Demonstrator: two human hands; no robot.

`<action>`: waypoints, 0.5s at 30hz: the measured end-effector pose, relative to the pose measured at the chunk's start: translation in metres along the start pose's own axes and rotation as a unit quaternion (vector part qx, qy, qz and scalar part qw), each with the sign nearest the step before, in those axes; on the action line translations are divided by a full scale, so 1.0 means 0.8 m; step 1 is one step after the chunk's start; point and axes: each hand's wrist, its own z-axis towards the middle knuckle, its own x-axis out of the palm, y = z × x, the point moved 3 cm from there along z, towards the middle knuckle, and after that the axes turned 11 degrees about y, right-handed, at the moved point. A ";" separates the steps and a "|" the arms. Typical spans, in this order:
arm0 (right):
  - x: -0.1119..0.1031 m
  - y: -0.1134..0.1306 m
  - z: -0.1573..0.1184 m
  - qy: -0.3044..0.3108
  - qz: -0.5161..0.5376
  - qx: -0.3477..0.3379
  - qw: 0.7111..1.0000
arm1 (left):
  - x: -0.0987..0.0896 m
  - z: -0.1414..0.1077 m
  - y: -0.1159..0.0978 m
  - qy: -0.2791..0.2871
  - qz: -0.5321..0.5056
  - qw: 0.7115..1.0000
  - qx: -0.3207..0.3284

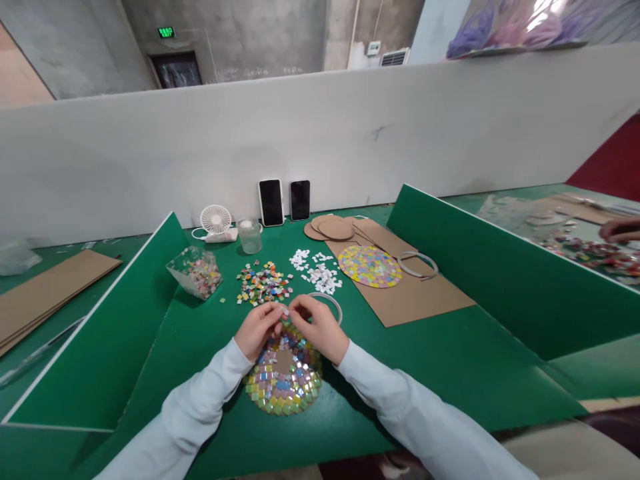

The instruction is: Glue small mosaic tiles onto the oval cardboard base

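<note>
My left hand (261, 326) and my right hand (320, 325) meet fingertip to fingertip over the far edge of a round mosaic disc (283, 403). Both are closed in a pinch around a small, pale mosaic tile (285, 312), partly hidden by the fingers. Glossy yellow, green, pink and blue tiles cover the disc in rings, with a bare brown patch (284, 362) at its centre. Just beyond my hands lies a loose pile of coloured tiles (264, 283). Small white paper pieces (323, 277) are scattered to its right.
A clear container of tiles (196, 272), a white fan (216, 220) and a glass (249, 236) stand at left. Two phones (271, 202) lean on the back wall. At right, a tiled disc (370, 266) rests on cardboard (425, 303). Green dividers (480, 260) flank the table; another person's hand (620, 230) shows beyond.
</note>
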 end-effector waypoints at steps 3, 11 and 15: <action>0.000 -0.001 0.000 0.001 0.002 0.000 1.000 | 0.001 -0.001 -0.001 -0.006 -0.004 1.000 -0.003; 0.000 0.000 0.001 0.006 0.001 0.003 1.000 | -0.002 0.000 -0.002 -0.030 -0.001 0.999 0.012; -0.008 -0.005 0.004 -0.021 -0.002 0.006 1.000 | -0.005 0.000 -0.004 -0.049 0.012 0.999 0.018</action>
